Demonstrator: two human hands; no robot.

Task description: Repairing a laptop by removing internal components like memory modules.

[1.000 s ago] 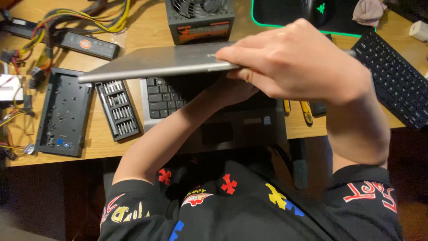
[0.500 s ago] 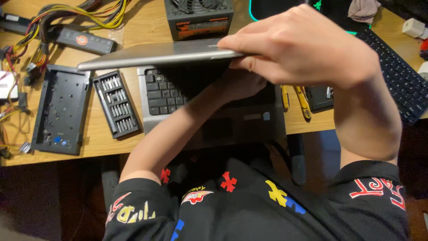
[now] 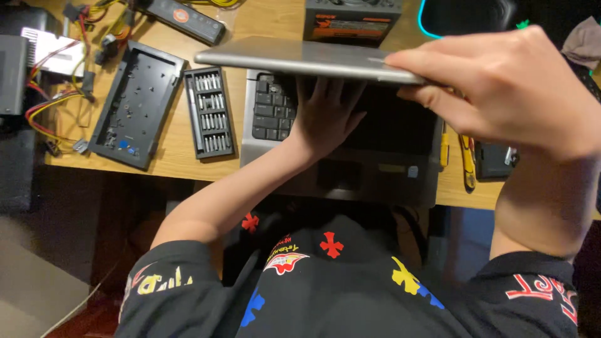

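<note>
The laptop (image 3: 350, 163) sits at the near edge of the desk (image 3: 188, 156). The right hand (image 3: 507, 94) pinches its grey lid (image 3: 300, 57) half shut, while the left hand (image 3: 325, 116) lies underneath, fingers spread flat on the keys. I think the lid is being moved, so the left hand must get out first.

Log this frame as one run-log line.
right hand: grips laptop lid front edge, half open | left hand: flat on keyboard beneath lid | screwdriver bit set: left of laptop, on desk
</note>
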